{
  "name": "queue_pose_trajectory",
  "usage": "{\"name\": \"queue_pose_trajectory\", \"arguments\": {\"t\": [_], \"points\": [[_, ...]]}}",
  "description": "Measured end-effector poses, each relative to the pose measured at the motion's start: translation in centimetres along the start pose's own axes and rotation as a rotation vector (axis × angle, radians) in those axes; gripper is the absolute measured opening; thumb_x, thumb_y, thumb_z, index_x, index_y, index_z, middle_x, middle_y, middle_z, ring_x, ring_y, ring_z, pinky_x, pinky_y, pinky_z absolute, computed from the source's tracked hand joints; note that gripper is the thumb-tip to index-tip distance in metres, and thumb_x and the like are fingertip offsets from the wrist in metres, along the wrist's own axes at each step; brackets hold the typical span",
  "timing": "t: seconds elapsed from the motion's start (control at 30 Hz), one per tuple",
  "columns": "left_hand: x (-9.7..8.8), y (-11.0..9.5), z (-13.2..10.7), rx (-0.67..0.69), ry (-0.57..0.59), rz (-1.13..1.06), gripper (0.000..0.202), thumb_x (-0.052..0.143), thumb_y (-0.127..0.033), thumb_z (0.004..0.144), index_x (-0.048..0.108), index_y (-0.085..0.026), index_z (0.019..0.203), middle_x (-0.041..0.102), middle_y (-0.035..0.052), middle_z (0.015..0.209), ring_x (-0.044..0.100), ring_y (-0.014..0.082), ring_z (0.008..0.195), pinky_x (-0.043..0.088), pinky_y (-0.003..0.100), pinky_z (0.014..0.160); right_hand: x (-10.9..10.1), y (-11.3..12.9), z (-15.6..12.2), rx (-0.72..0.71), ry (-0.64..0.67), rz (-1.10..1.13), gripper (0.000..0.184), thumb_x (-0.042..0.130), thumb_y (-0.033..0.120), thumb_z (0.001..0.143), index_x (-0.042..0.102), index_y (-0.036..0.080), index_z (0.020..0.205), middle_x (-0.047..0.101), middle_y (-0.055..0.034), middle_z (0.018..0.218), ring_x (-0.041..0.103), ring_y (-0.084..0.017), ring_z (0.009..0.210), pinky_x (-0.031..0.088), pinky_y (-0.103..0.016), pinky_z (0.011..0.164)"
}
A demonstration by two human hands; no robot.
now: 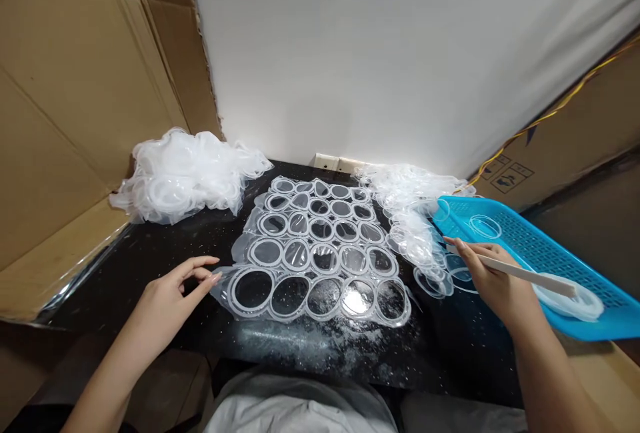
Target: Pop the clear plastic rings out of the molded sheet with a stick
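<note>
Sheet of clear plastic rings point(313, 253) lies mid-frame on a speckled black counter point(100, 286). Left hand point(173, 293), at eight o'clock, hovers just beside it, fingers loosely spread. Right hand point(493, 279), at four o'clock, curls its fingers around a white stick point(525, 274). Blue perforated tray point(550, 253) sits at three o'clock, white plastic scraps point(185, 176) at ten, and a carton point(507, 176) with printed handling symbols at two.

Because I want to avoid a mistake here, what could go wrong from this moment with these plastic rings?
The right hand holds a white stick close to loose clear rings, so it could perhaps knock them off the black counter. The blue basket tray seems to sit at the counter's edge and might tip. White specks on the counter could stick to the ring sheet beside the left hand.
</note>
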State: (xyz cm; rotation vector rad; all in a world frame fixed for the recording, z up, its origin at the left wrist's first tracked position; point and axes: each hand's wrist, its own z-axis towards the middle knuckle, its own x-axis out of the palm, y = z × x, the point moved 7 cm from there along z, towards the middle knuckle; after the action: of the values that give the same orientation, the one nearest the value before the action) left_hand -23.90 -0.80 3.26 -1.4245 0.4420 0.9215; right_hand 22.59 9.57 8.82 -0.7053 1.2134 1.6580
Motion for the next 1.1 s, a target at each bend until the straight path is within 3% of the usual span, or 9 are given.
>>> {"name": "queue_pose_trajectory", "arguments": {"t": [0.07,0.17,0.27,0.37,0.47,0.6,0.8,1.1], "points": [[-0.5,-0.3,-0.8,0.092,-0.087,0.102,0.042,0.042,-0.053,0.079,0.059,-0.021,0.099,0.065,0.0038,0.083,0.059,0.02,0.075,0.045,0.031,0.071,0.3,1.7,-0.4,0.012,0.031,0.133,0.052,0.038,0.058,0.076,0.07,0.018,0.088,0.065,-0.0143,0.085,0.06,-0.029,0.083,0.046,-0.039,0.071],[-0.1,-2.3,-3.3,0.299,-0.187,0.312,0.037,0.038,-0.045,0.086,0.059,-0.021,0.104,0.06,0.0085,0.103,0.053,0.0246,0.097,0.039,0.037,0.083,2.2,5.8,-1.9,0.061,0.216,0.385,0.048,0.046,0.059,0.075,0.071,0.021,0.089,0.067,-0.011,0.075,0.062,-0.026,0.074,0.048,-0.036,0.066],[2.6,-4.5,-6.8,0.529,-0.101,0.449,0.033,0.044,-0.037,0.086,0.055,-0.025,0.114,0.058,0.006,0.114,0.049,0.0233,0.105,0.037,0.035,0.083,5.3,12.4,-4.6,-0.059,0.469,0.526,0.039,0.043,0.051,0.083,0.072,0.025,0.088,0.068,-0.007,0.072,0.062,-0.022,0.071,0.049,-0.032,0.062],[4.3,-4.8,-9.1,0.511,-0.128,0.541,0.04,0.04,-0.039,0.088,0.053,-0.019,0.119,0.055,0.0109,0.12,0.046,0.0272,0.11,0.034,0.039,0.085,8.5,19.4,-7.7,-0.3,0.666,0.63,0.031,0.045,0.041,0.086,0.071,0.026,0.088,0.069,-0.004,0.075,0.062,-0.017,0.069,0.048,-0.028,0.065],[5.2,-4.5,-9.9,0.491,-0.141,0.605,0.041,0.036,-0.039,0.089,0.054,-0.017,0.119,0.055,0.0121,0.122,0.047,0.0292,0.108,0.033,0.042,0.082,11.0,23.5,-9.8,-0.448,0.781,0.644,0.026,0.048,0.034,0.087,0.07,0.023,0.095,0.068,-0.0048,0.082,0.062,-0.015,0.072,0.047,-0.025,0.067],[5.2,-4.5,-9.8,0.528,-0.12,0.664,0.038,0.038,-0.036,0.088,0.058,-0.019,0.115,0.056,0.0104,0.122,0.047,0.0303,0.106,0.032,0.043,0.079,12.4,25.3,-10.7,-0.53,0.846,0.62,0.029,0.044,0.03,0.089,0.068,0.018,0.099,0.067,-0.0057,0.082,0.061,-0.013,0.073,0.045,-0.023,0.065],[4.9,-4.9,-9.6,0.62,-0.109,0.643,0.043,0.045,-0.038,0.083,0.058,-0.012,0.115,0.057,0.0141,0.12,0.046,0.0324,0.106,0.031,0.044,0.077,13.1,25.6,-11.1,-0.578,0.885,0.602,0.03,0.041,0.03,0.091,0.069,0.017,0.094,0.067,-0.0055,0.078,0.058,-0.012,0.069,0.044,-0.022,0.063],[4.7,-5.0,-9.9,0.652,-0.074,0.639,0.048,0.05,-0.039,0.079,0.057,-0.008,0.115,0.056,0.0174,0.12,0.046,0.0334,0.106,0.029,0.044,0.08,13.3,25.6,-11.1,-0.56,0.909,0.597,0.032,0.04,0.029,0.091,0.068,0.016,0.086,0.066,-0.0056,0.079,0.057,-0.012,0.068,0.044,-0.022,0.062]]}}
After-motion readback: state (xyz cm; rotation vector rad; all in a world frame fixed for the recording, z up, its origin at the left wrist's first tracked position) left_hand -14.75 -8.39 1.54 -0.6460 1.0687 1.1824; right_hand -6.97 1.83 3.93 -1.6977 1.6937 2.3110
